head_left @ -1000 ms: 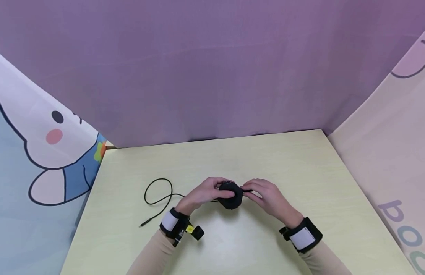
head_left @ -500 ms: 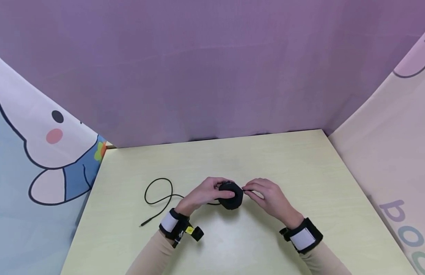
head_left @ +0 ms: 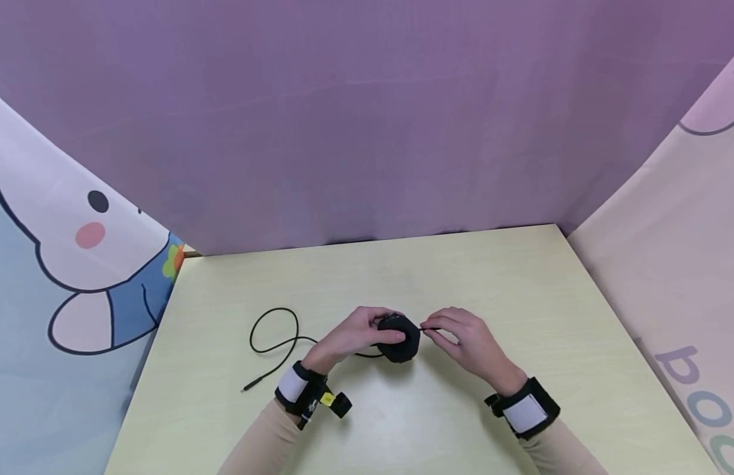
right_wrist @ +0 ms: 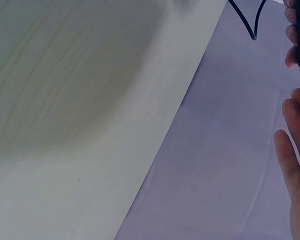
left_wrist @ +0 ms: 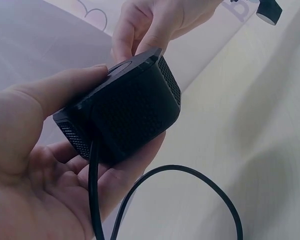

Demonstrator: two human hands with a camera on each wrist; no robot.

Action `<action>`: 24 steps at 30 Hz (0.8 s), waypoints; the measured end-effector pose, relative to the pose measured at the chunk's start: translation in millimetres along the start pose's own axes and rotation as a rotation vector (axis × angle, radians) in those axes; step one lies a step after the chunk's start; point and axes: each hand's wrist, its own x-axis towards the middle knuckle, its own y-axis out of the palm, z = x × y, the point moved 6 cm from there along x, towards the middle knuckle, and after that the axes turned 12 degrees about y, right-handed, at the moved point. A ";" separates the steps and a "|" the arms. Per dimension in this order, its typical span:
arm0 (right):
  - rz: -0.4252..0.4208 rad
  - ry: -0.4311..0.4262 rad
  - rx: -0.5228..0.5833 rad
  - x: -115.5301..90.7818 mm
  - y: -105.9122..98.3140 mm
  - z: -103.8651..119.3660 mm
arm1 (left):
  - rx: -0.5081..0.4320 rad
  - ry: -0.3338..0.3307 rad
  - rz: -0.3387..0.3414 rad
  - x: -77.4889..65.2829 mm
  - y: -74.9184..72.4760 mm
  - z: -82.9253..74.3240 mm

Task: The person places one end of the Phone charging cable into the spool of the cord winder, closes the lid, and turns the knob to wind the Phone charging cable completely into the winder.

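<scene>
My left hand grips a black, many-sided device above the table, thumb across its face. In the left wrist view, the device shows mesh grilles on its sides, and its exact kind is unclear. A black cable leaves its near side. On the table, this cable loops left and ends in a slim plug. Close to the device's right side, my right hand pinches a thin black piece. Fingers hide most of that piece. The right wrist view catches only part of the right hand.
A pale wooden table lies beneath both hands. Purple fabric hangs behind it, with printed cloths at the left and right. Each wrist wears a black strap, and the left one carries a small camera.
My right hand has shifted slightly right, and less of the thin black piece shows past its fingers. The cable beside the device sags a little lower. My left hand keeps its hold.
</scene>
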 end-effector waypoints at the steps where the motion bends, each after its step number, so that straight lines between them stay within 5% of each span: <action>1: 0.000 0.005 0.000 0.1 -0.3 -0.2 | -0.001 0.001 0.000 0.0 0.0 -0.1; 24: -0.011 0.032 -0.041 -3.4 -8.5 -6.8 | -0.004 0.007 0.004 1.4 4.5 -1.9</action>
